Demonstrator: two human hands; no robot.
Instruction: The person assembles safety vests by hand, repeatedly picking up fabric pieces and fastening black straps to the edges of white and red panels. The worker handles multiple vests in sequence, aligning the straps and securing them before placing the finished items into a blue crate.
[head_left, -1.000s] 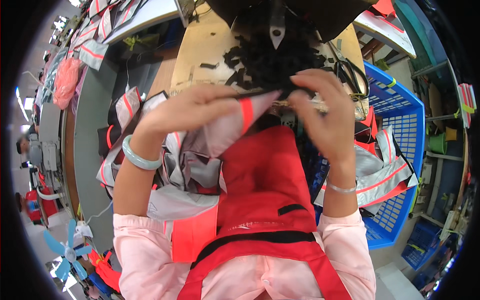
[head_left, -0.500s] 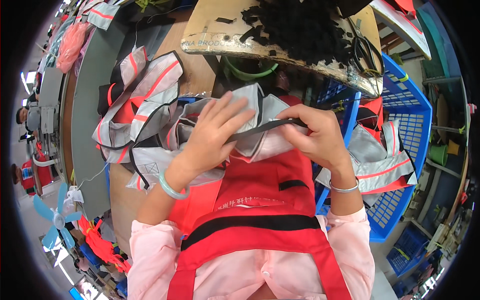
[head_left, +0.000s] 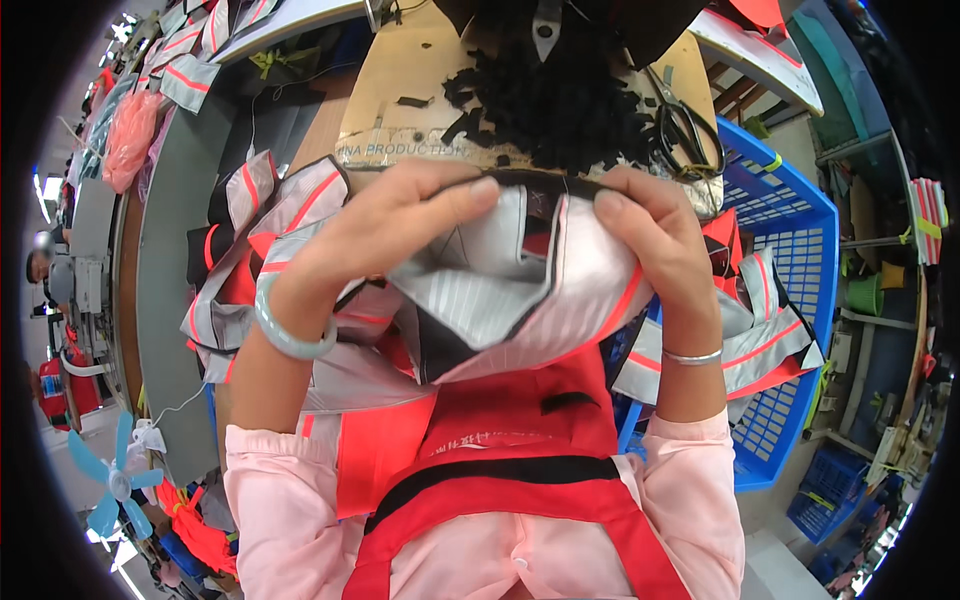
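Note:
Between my hands hangs a silver-grey fabric piece (head_left: 595,260) with orange stripes and a black-bound edge (head_left: 545,182). My left hand (head_left: 400,215) pinches that edge on its left side, thumb toward me. At the right end, my right hand (head_left: 660,230) is closed on the same edge, its thumb pressed on the fabric. The edge is stretched between them, and the silver cloth below falls in folds with a black corner. More silver and orange pieces (head_left: 310,215) lie heaped to the left, partly joined or overlapping; I cannot tell which. A red apron (head_left: 520,415) lies beneath.
Ahead is a worn wooden board (head_left: 390,80) with black scraps (head_left: 560,115) heaped on it. Black-handled scissors (head_left: 690,145) lie at its right edge. A blue plastic basket (head_left: 790,400) with silver pieces (head_left: 750,350) stands at right. A blue fan (head_left: 118,482) is far left.
The fabric edge has been raised farther from me, toward the board, and stretched out. My left hand, flat and spread before, now pinches it. My right hand still grips the edge. The whole view has shifted.

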